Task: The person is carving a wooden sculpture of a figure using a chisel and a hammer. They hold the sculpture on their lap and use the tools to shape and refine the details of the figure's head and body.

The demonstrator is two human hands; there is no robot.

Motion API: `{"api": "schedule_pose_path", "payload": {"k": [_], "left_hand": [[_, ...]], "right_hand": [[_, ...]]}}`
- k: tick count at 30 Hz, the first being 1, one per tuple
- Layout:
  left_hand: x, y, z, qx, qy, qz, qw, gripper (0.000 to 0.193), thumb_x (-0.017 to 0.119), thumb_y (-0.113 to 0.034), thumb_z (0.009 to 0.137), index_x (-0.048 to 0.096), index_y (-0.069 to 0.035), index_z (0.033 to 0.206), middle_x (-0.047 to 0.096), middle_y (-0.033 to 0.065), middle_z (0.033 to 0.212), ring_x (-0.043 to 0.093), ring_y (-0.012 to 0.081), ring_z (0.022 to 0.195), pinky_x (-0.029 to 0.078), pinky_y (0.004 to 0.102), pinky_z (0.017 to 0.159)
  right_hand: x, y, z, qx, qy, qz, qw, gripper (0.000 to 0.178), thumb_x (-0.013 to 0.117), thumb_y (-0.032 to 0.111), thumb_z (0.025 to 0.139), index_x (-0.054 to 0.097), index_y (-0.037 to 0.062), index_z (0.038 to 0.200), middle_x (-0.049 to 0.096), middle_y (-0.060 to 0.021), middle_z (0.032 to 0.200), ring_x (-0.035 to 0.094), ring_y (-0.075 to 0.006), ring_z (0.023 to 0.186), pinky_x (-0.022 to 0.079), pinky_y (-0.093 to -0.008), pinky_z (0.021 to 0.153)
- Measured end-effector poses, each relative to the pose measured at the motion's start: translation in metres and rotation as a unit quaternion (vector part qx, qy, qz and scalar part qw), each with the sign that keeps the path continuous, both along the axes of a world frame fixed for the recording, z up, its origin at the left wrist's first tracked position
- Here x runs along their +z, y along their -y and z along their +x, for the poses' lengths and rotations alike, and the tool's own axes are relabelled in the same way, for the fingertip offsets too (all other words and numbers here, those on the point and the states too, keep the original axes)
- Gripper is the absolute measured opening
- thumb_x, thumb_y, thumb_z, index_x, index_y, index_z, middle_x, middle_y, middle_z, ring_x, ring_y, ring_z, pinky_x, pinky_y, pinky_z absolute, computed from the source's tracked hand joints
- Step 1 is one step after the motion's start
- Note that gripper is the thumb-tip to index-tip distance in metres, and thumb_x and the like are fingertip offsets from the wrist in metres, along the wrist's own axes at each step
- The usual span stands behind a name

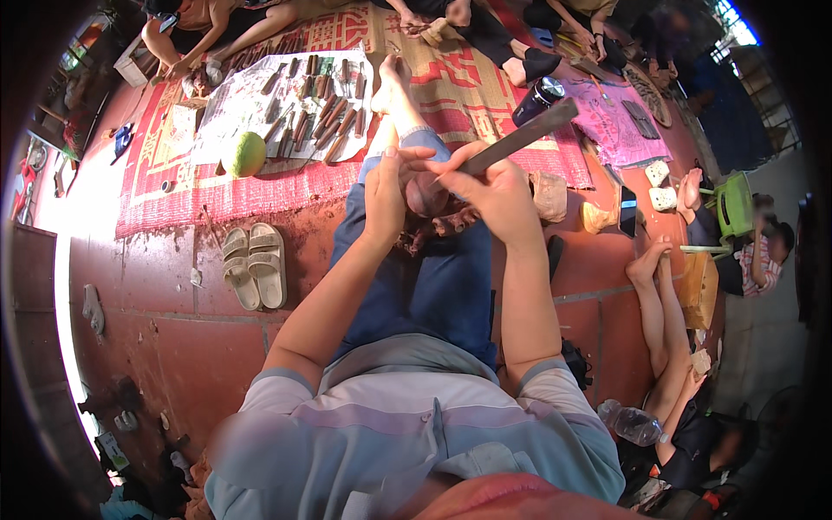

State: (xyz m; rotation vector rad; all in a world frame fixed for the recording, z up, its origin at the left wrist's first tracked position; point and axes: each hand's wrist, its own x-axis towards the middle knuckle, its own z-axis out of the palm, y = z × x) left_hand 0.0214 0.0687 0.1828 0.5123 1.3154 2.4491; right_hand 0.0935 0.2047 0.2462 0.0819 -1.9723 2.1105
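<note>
A reddish-brown carved piece [425, 199], rounded on top with knobbly parts below, rests between my thighs. My left hand [390, 192] is cupped along its left side, fingers stretched out and the palm turned to it. My right hand [501, 192] grips a long, flat grey bar-like tool [529, 134] that slants up to the right. The tool's lower end is at the carving, mostly covered by my fingers, so I cannot tell whether it touches. Beside my right knee sits a pale wood block [549, 196].
Many wooden-handled carving tools [334, 121] lie on a white sheet [224, 130] ahead, near a green round fruit [248, 154]. Sandals [254, 267] stand at left. To the right are a phone [627, 211], a pink cloth [581, 104] and a plastic bottle [635, 423]. Several people sit around.
</note>
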Motion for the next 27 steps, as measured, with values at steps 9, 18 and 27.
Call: {"api": "schedule_pose_path", "payload": {"k": [9,18,27], "left_hand": [[-0.001,-0.003,-0.001,0.018,-0.014,-0.018,1.0,0.057,0.033,-0.041,0.101,0.057,0.01,0.105,0.064,0.0191,0.094,0.063,0.0202,0.087,0.05,0.0303,0.082],[0.001,-0.004,0.004,0.027,-0.027,-0.048,0.998,0.053,0.032,-0.037,0.101,0.059,0.009,0.103,0.064,0.0175,0.101,0.062,0.021,0.093,0.046,0.0321,0.09],[-0.013,-0.001,-0.002,0.034,-0.006,-0.009,0.999,0.05,0.031,-0.032,0.103,0.06,0.009,0.099,0.065,0.0154,0.093,0.063,0.0183,0.086,0.048,0.0285,0.082]], "right_hand": [[0.006,0.007,0.003,0.037,0.013,0.082,0.996,0.014,0.07,0.006,0.083,0.057,0.0031,0.09,0.064,-0.0024,0.086,0.059,-0.0077,0.079,0.048,-0.0233,0.069],[0.012,-0.001,0.007,0.042,0.037,0.131,0.99,0.013,0.074,0.001,0.078,0.063,0.0023,0.085,0.063,-0.0015,0.088,0.059,-0.0084,0.081,0.047,-0.0235,0.073],[-0.004,-0.003,0.0,0.051,-0.004,0.13,0.99,0.014,0.074,0.003,0.079,0.06,0.0045,0.083,0.063,0.0015,0.08,0.055,-0.0043,0.075,0.045,-0.0216,0.067]]}}
